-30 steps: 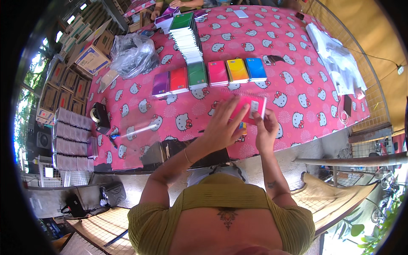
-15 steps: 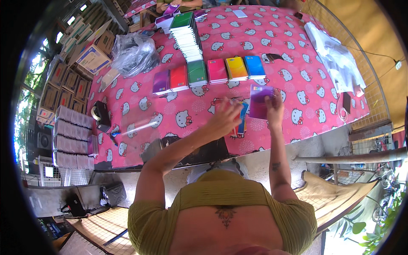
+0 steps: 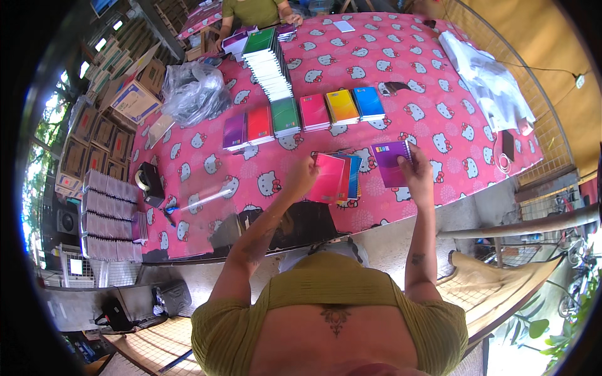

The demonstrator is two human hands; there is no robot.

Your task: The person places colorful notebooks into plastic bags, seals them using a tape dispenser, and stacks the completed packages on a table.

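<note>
My right hand [image 3: 419, 173] grips a purple spiral notebook [image 3: 390, 164] by its bound right edge, thumb on the cover. My left hand [image 3: 302, 178] is closed on the upper left edge of a pink notebook [image 3: 326, 179]. That pink one overlaps a fanned group in which a red notebook [image 3: 344, 184] and a blue notebook [image 3: 355, 170] show, with a yellow edge beneath. Beyond my hands runs a row of notebook stacks: purple [image 3: 235, 131], red [image 3: 259, 123], green [image 3: 285, 116], pink [image 3: 313, 110], yellow [image 3: 341, 106] and blue [image 3: 368, 102].
A tall leaning pile of green-topped notebooks [image 3: 268, 66] stands behind the row. Clear plastic bags [image 3: 195, 93], a tape dispenser [image 3: 149, 183] and packed notebook stacks [image 3: 110, 216] lie left. White plastic sheeting [image 3: 486, 81] covers the right edge. Another person [image 3: 254, 11] is at the far side.
My left hand has gone from hovering, fingers spread, over the fanned notebooks to the pink one's left edge. The pink notebook now lies across the fan. My right hand still holds the purple notebook.
</note>
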